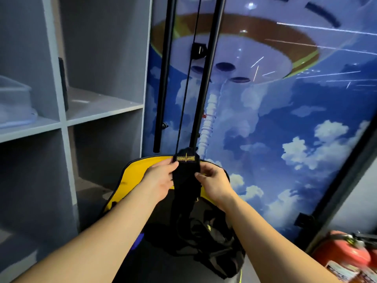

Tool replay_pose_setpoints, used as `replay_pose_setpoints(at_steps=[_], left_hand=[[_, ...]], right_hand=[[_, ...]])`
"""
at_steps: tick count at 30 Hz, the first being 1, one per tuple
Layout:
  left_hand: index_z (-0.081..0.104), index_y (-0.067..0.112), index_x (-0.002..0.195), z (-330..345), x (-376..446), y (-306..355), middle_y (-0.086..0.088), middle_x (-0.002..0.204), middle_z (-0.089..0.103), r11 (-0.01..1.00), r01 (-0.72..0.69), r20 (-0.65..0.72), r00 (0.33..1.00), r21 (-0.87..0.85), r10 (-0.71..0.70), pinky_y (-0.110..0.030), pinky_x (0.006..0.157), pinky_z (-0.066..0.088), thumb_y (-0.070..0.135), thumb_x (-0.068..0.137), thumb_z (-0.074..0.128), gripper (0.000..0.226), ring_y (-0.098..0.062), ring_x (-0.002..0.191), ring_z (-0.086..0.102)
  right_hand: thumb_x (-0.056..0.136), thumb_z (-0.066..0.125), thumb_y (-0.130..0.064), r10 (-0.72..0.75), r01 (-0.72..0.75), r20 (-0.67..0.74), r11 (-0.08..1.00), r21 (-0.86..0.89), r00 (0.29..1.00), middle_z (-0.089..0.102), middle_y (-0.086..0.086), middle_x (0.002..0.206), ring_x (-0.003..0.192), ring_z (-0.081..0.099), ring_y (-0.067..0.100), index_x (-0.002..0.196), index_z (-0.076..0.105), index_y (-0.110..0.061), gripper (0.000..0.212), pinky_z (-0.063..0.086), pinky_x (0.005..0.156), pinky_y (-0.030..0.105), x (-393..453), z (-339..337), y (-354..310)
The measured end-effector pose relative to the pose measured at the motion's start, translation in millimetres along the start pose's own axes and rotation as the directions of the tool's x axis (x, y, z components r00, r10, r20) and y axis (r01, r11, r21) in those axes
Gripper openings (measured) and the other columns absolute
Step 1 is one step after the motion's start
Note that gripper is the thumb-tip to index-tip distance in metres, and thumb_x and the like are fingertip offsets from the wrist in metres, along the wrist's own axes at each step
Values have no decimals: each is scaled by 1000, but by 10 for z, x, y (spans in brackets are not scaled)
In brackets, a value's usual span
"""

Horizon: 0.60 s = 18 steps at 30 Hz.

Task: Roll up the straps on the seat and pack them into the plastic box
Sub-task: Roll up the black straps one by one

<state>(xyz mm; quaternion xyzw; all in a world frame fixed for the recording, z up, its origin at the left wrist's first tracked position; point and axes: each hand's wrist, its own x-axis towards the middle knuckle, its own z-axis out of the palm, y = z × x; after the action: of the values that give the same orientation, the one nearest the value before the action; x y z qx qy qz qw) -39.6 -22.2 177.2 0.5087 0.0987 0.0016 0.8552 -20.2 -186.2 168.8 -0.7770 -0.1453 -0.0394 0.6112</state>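
A black strap (pixel 184 176) with a yellow stitched label hangs upright in front of me, its tail trailing down to a heap of more black straps (pixel 212 240) on the yellow and black seat (pixel 140 168). My left hand (pixel 161 176) pinches the strap's left edge just below the label. My right hand (pixel 214 180) pinches its right edge at the same height. A clear plastic box (pixel 15 103) sits on the grey shelf at the far left, partly cut off by the frame.
A grey shelving unit (pixel 102 111) fills the left side. Black poles (pixel 167 74) lean against a blue sky-printed wall panel (pixel 285 129) behind the seat. A red fire extinguisher (pixel 344 256) stands at the lower right.
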Motion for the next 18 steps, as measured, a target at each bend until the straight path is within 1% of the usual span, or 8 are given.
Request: replay_pose_setpoints(at_steps=[3, 5, 7, 9, 11, 13, 15, 18], left_hand=[[53, 14, 142, 119, -243, 155, -6, 125, 69, 997, -68, 43, 997, 34, 67, -32, 74, 51, -1, 98, 55, 46, -18, 102, 68], [54, 13, 141, 170, -390, 227, -6, 128, 68, 994, -105, 38, 994, 42, 104, -32, 73, 52, -2, 97, 56, 47, -19, 104, 69], [56, 13, 139, 196, -518, 269, -6, 122, 71, 988, -135, 35, 991, 71, 132, -31, 72, 54, -2, 96, 57, 45, -18, 100, 72], [59, 12, 136, 196, -633, 285, -4, 112, 75, 982, -147, 31, 989, 117, 144, -29, 71, 55, -3, 96, 57, 43, -17, 95, 73], [58, 11, 136, 186, -721, 281, -5, 111, 74, 983, -135, 28, 991, 124, 133, -27, 69, 53, -4, 96, 56, 43, -16, 93, 72], [57, 10, 136, 174, -777, 262, -2, 108, 73, 983, -123, 25, 992, 139, 120, -23, 62, 51, -4, 96, 56, 42, -12, 89, 71], [59, 11, 134, 150, -801, 241, -1, 105, 73, 980, -118, 23, 993, 158, 115, -21, 57, 52, -4, 96, 57, 41, -11, 85, 71], [59, 11, 135, 108, -775, 218, -4, 109, 73, 978, -98, 21, 995, 183, 96, -22, 58, 52, -2, 95, 60, 42, -13, 87, 72]], right_hand=[[92, 57, 6, 3, -1, -26, 997, 81, 1000, 76, -3, 93, 81, 70, 7, 103, 73, -17, 29, 53, 71, 19, -126, -79, -302], [94, 61, -3, -12, 17, -52, 994, 105, 999, 76, -1, 97, 85, 70, 8, 108, 72, -14, 21, 54, 75, 21, -185, -114, -479], [96, 65, -16, -46, 53, -101, 996, 67, 994, 75, -1, 105, 92, 69, 9, 116, 70, -14, 21, 55, 85, 25, -207, -143, -591], [95, 67, -22, -45, 47, -148, 999, 12, 988, 74, 0, 108, 95, 68, 12, 118, 70, -16, 24, 55, 89, 31, -209, -151, -625], [95, 68, -21, -2, 7, -154, 1000, 26, 988, 74, 1, 105, 95, 71, 17, 114, 71, -17, 20, 58, 91, 36, -227, -129, -617], [94, 69, -19, 40, -30, -151, 997, 70, 988, 75, 2, 102, 95, 72, 21, 113, 72, -16, 20, 58, 92, 43, -233, -103, -566], [93, 70, -19, 70, -56, -148, 994, 97, 986, 75, 4, 102, 96, 73, 23, 114, 72, -14, 22, 58, 92, 45, -236, -93, -514], [92, 71, -19, 98, -83, -133, 990, 115, 986, 76, 6, 103, 96, 72, 25, 114, 73, -12, 23, 58, 92, 47, -225, -103, -423]])
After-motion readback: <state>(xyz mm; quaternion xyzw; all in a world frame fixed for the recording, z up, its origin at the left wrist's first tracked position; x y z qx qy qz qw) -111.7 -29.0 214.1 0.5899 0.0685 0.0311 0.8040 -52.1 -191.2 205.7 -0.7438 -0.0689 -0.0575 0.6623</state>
